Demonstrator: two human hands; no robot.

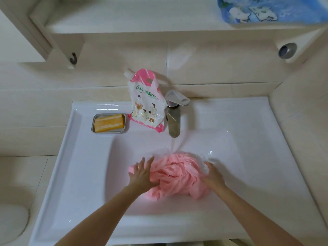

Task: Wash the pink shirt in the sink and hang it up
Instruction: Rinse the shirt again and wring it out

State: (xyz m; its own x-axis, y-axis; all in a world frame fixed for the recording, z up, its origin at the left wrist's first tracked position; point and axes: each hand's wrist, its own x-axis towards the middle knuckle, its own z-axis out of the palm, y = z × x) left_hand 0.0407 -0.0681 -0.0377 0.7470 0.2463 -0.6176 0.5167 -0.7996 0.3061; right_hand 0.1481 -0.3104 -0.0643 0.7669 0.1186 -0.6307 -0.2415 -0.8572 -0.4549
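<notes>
The pink shirt (pixel 174 176) lies bunched in the basin of the white sink (pixel 85 174). Water runs from the metal faucet (pixel 174 112) onto the top of the shirt. My left hand (pixel 142 175) lies on the shirt's left side with its fingers spread, the thumb pressing into the cloth. My right hand (pixel 213 176) holds the shirt's right side, its fingers curled into the wet fabric and partly hidden by foam or splashing water.
A pink-and-white detergent pouch (pixel 144 102) stands left of the faucet. An orange soap bar (pixel 108 123) sits in a metal dish at the sink's back left. A shelf above holds a blue patterned item (pixel 266 9). A dark hook (pixel 73 58) hangs from the cabinet at the upper left.
</notes>
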